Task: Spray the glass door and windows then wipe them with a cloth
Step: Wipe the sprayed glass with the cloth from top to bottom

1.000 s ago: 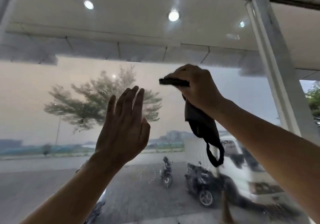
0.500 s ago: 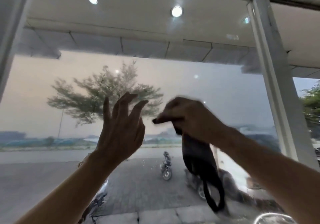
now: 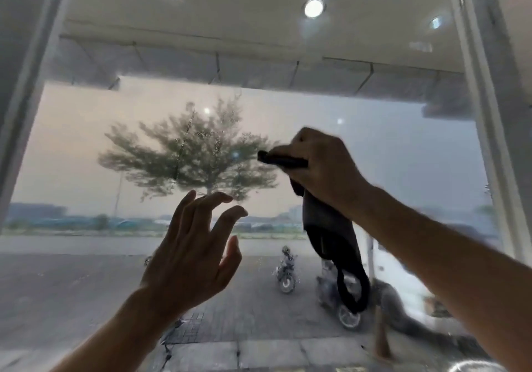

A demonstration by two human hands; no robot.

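A large glass window fills the view, with fine droplets speckled across its middle. My right hand is raised against the glass and grips a dark cloth; a folded edge sticks out to the left of my fingers and the rest hangs down with a loop at the bottom. My left hand is lifted in front of the pane lower left of the cloth, fingers loosely bent and holding nothing. No spray bottle is in view.
White frame posts stand at the left and right edges of the pane. Outside are a tree, parked motorbikes and a white truck on paving. Ceiling lights reflect in the upper glass.
My right hand swept the cloth down the glass and has come back up a little. My left hand dropped lower and its fingers went from straight to loosely bent.
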